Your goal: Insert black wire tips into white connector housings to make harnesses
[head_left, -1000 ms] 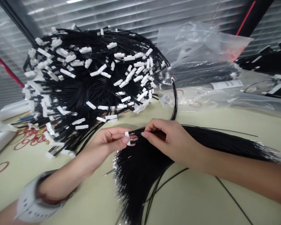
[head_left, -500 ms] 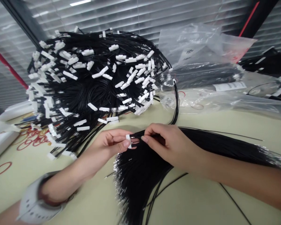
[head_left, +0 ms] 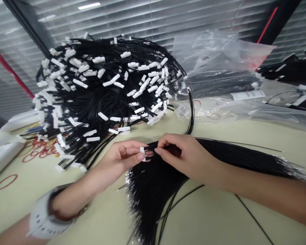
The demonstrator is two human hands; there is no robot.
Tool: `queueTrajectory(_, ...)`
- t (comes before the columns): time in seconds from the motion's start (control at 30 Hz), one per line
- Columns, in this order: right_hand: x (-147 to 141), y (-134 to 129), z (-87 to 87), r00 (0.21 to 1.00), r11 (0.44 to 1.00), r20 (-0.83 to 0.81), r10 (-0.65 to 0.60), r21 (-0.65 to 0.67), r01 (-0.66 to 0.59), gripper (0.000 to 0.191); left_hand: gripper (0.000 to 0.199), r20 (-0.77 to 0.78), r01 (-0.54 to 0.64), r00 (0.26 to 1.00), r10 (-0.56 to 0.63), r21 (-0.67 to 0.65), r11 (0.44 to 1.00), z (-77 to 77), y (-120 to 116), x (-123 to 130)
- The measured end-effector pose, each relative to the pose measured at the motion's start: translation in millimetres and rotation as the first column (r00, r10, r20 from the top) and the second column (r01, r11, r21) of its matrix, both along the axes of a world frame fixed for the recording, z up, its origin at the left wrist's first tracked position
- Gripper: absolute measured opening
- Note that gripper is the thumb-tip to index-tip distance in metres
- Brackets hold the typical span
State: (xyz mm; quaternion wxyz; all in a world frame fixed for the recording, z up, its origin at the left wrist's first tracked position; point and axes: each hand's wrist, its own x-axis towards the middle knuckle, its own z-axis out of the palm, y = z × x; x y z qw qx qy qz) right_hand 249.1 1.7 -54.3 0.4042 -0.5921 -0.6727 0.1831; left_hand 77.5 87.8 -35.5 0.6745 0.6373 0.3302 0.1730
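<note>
Between the thumb and fingers of my left hand [head_left: 129, 154] is a small white connector housing [head_left: 143, 154]. Black wires run from its right side toward my right hand [head_left: 180, 153], which pinches a black wire [head_left: 151, 147] close to the housing. Whether the pinched wire's tip sits inside the housing I cannot make out. Under both hands spreads a thick bundle of loose black wires [head_left: 158, 183] with shiny metal terminals [head_left: 131, 195] at its ends. A light grey watch band is on my left wrist.
Behind my hands rises a big heap of black cables with white connectors [head_left: 104, 88]. Clear plastic bags [head_left: 214, 81] with black cables lie at the back right. Red rubber bands [head_left: 42, 148] and a white box [head_left: 5, 160] are at the left of the pale table [head_left: 99, 217].
The view has shifted slightly, so the heap and my left arm appear a little farther right. Both hands keep their grips, and the connector housing sits slightly closer to my right fingertips.
</note>
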Motion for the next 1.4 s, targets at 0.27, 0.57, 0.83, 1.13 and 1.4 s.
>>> queueTrajectory(0.27, 1, -1, -0.6, 0.999, 0.999, -0.031, 0.032, 0.005, -0.032, 0.009, 0.012, 0.020, 0.011, 1.000, -0.011, 0.015, 1.000, -2.0, 1, 1)
queueTrajectory(0.57, 1, -2, -0.5, 0.996, 0.997, -0.055, 0.074, 0.020, -0.073, 0.008, 0.013, 0.004, 0.018, 1.000, -0.019, 0.040, 0.999, -3.1, 2, -1)
queueTrajectory(0.83, 0, -3, 0.5, 0.998, 0.995, -0.001, 0.064, 0.077, -0.063, 0.007, 0.013, 0.013, 0.072, 0.997, -0.073, 0.039, 0.997, -5.5, 1, -2)
queueTrajectory(1.13, -5, -5, -5.5, 0.999, 0.993, 0.016, 0.045, 0.112, -0.046, 0.008, 0.014, 0.026, 0.023, 0.999, -0.025, 0.057, 0.998, -6.2, -5, 0)
queueTrajectory(1.4, -8, -6, -6.5, 0.999, 0.992, 0.036, 0.025, 0.123, -0.030, 0.009, 0.014, -0.001, 0.017, 1.000, -0.017, 0.226, 0.974, -6.7, -14, 0)
